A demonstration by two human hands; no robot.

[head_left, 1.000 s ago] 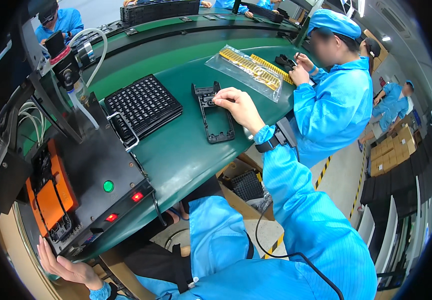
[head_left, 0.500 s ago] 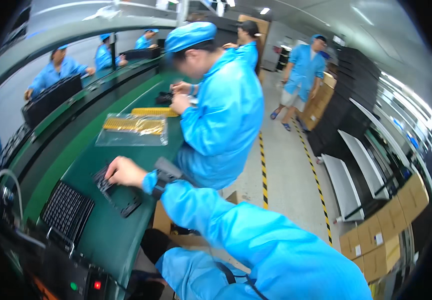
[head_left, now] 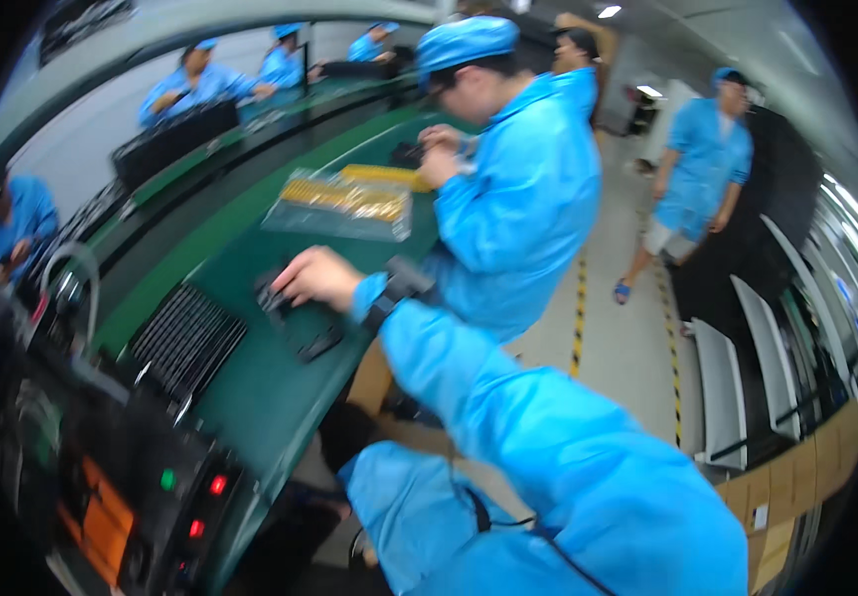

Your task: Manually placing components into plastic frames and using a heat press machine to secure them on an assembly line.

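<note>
My right hand reaches over the green bench, fingers pinched on the far end of a thin black frame. The frame's near end shows as a dark bar; motion blurs the rest, and I cannot tell whether it touches the bench. A black wristband device sits on my right wrist. Left of the frame lies a black slotted tray with rows of dark strips. My left hand is not in view.
Beyond my hand lies a clear plastic bag with yellow strips. A co-worker in blue sits close on the right, handling a small dark thing. A black control box with lit buttons stands at lower left. Another person stands in the aisle.
My view has swung left, so the bench and people appear farther right. My right hand stays at the black frame, which looks tilted and more blurred now.
</note>
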